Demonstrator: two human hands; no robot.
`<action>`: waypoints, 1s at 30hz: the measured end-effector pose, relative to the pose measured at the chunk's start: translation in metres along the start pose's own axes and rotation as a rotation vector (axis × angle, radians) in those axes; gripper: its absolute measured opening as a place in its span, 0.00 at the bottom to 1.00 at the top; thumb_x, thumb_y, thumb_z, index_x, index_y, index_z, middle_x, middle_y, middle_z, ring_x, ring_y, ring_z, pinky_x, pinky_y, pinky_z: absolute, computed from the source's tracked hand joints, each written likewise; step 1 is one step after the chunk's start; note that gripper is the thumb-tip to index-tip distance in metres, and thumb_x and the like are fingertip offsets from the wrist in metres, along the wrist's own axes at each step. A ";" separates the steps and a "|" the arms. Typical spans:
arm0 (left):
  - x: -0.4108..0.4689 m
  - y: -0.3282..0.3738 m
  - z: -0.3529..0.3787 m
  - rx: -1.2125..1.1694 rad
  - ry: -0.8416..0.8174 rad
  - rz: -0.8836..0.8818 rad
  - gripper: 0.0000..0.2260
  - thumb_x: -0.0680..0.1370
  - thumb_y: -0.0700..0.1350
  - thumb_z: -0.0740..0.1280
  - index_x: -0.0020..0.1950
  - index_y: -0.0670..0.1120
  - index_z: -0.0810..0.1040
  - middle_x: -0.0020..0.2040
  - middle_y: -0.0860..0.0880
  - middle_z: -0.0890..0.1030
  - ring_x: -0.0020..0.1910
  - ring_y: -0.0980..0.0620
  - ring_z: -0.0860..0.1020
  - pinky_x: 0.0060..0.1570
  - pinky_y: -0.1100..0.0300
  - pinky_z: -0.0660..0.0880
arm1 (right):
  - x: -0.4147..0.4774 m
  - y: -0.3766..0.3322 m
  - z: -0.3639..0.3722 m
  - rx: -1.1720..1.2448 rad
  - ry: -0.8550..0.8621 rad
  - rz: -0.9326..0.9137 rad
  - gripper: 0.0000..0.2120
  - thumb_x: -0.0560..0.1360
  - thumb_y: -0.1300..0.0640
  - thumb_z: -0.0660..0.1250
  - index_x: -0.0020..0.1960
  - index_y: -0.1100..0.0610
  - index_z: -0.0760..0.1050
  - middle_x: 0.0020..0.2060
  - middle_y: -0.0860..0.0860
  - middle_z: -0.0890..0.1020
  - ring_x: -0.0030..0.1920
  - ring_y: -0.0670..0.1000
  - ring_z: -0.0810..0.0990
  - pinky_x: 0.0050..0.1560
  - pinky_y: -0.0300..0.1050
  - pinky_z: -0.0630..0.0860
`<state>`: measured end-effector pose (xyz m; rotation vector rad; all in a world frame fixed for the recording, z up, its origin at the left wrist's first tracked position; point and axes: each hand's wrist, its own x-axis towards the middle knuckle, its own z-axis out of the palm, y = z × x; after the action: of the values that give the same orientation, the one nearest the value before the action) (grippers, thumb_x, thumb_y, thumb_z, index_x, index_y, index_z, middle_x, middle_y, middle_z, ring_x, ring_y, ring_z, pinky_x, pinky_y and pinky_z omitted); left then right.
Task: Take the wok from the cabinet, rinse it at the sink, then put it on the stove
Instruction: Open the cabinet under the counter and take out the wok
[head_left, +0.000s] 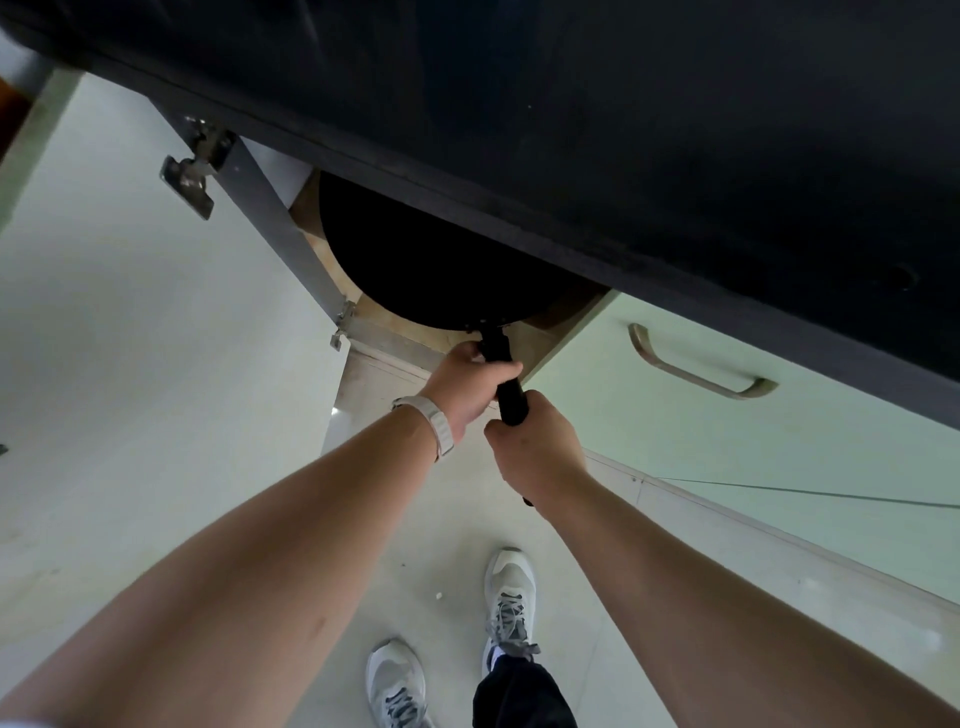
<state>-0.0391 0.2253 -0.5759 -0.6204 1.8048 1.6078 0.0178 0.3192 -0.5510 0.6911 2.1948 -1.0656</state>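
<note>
Forearms reach from the viewer toward the wok (436, 260); left hand (470, 387), with a pale wristband (431, 423), wraps the black handle (506, 379) close to the wok, and right hand (537, 449) wraps the same handle just behind it, farther from the wok. Wok sits inside the open cabinet (332, 270) under the dark table (623, 130) edge, handle projecting outward; hinged door (130, 322) left of the wok, closed door with a handle (696, 371) to its right; grey shoes (506, 603) on the floor below.
</note>
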 end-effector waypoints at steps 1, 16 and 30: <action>0.002 0.001 0.001 0.007 -0.003 0.003 0.16 0.75 0.46 0.70 0.61 0.44 0.77 0.55 0.46 0.83 0.49 0.49 0.81 0.36 0.61 0.69 | 0.002 -0.001 -0.003 -0.020 -0.003 0.009 0.06 0.73 0.58 0.60 0.50 0.51 0.70 0.35 0.49 0.78 0.30 0.51 0.76 0.26 0.40 0.67; -0.029 -0.012 -0.007 0.061 -0.058 0.038 0.15 0.71 0.50 0.74 0.52 0.45 0.77 0.44 0.48 0.82 0.40 0.52 0.79 0.37 0.63 0.74 | -0.030 0.007 -0.016 -0.162 -0.007 0.002 0.05 0.71 0.57 0.62 0.37 0.53 0.67 0.30 0.49 0.76 0.27 0.51 0.72 0.27 0.41 0.65; -0.122 -0.055 -0.017 0.022 -0.101 0.016 0.14 0.75 0.46 0.72 0.57 0.41 0.76 0.43 0.47 0.80 0.36 0.54 0.76 0.37 0.67 0.75 | -0.122 0.035 -0.007 -0.200 -0.053 0.017 0.06 0.70 0.55 0.64 0.37 0.54 0.68 0.30 0.49 0.74 0.26 0.51 0.70 0.28 0.42 0.66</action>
<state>0.0811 0.1926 -0.5251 -0.5068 1.7556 1.5985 0.1230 0.3208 -0.4798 0.5838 2.2086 -0.8315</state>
